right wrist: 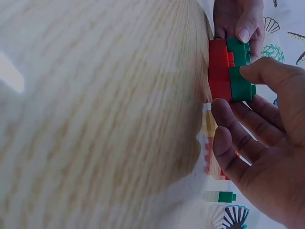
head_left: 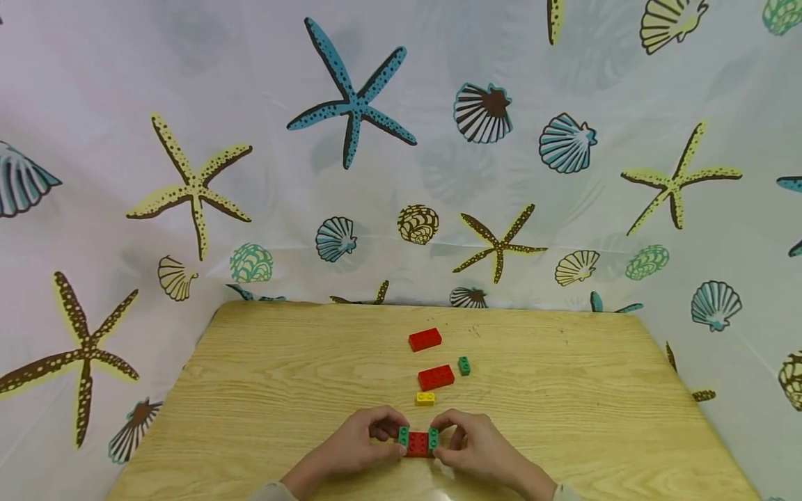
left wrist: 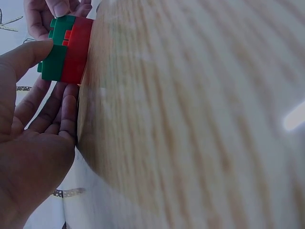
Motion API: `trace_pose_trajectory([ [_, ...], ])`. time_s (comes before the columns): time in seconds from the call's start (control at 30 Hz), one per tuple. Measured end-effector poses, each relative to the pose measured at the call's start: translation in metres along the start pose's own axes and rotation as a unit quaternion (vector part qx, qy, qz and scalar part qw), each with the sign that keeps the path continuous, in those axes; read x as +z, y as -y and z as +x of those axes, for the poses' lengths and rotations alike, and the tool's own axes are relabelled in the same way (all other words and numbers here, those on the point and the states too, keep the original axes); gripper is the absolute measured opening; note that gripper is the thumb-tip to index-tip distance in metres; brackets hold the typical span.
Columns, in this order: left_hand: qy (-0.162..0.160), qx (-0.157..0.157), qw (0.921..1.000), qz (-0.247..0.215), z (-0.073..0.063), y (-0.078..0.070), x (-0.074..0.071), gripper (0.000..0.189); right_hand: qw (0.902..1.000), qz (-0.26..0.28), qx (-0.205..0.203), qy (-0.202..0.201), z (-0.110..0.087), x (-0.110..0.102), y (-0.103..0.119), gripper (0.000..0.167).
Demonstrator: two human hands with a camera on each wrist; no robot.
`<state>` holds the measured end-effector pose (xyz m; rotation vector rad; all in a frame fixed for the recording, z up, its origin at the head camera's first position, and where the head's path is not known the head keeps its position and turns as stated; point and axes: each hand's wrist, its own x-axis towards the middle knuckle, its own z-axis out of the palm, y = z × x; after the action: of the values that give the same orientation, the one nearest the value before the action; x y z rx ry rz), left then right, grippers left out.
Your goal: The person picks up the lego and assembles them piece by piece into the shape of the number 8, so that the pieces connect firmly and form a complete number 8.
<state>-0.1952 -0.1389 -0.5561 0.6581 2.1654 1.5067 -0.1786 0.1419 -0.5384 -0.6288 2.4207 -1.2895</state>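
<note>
A red toy building brick (head_left: 418, 444) lies on the table near its front edge, studs up. On its left end sits a small green brick (head_left: 404, 436), and a second green brick (head_left: 434, 438) sits on its right end, with red studs showing between them. My left hand (head_left: 358, 441) pinches the left green brick between thumb and fingers. From the other side, my right hand (head_left: 481, 447) pinches the right green brick the same way. In the right wrist view the right thumb presses on the nearer green brick (right wrist: 242, 85), with the other fingers loosely bent beside it.
Just beyond the hands lies a small yellow brick (head_left: 425, 399). Behind it are a red brick (head_left: 436, 378), a small green brick (head_left: 464, 366) and, farther back, another red brick (head_left: 425, 339). A curtain (head_left: 388, 188) with starfish and shells surrounds the wooden table (head_left: 282, 369).
</note>
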Motion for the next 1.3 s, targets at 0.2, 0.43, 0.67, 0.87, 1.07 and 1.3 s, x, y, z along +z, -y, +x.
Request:
trace_pose_trajectory([
  [0.2, 0.002, 0.001, 1.0000, -0.003, 0.000, 0.001, 0.000, 0.035, 1.0000, -0.008, 0.001, 0.001, 0.000, -0.001, -0.003, 0.025],
  [0.43, 0.003, -0.003, 1.0000, 0.000, -0.001, 0.001, 0.000, 0.035, 0.9996, -0.014, -0.004, -0.025, 0.004, -0.012, 0.003, 0.028],
  [0.67, 0.003, -0.009, 1.0000, 0.001, 0.000, 0.000, -0.001, 0.035, 0.9976, -0.037, -0.022, -0.054, 0.015, -0.025, 0.004, 0.029],
  [0.87, 0.004, -0.020, 0.9998, -0.007, 0.001, 0.001, -0.001, 0.034, 0.9953, -0.054, -0.020, -0.078, 0.022, -0.033, -0.001, 0.031],
  [1.07, 0.003, -0.025, 0.9996, -0.016, 0.001, 0.002, -0.002, 0.034, 0.9935, -0.048, -0.019, -0.102, 0.031, -0.038, -0.006, 0.033],
  [1.3, 0.004, -0.019, 0.9997, -0.015, 0.001, 0.000, -0.003, 0.034, 0.9903, -0.055, -0.007, -0.127, 0.039, -0.038, -0.012, 0.033],
])
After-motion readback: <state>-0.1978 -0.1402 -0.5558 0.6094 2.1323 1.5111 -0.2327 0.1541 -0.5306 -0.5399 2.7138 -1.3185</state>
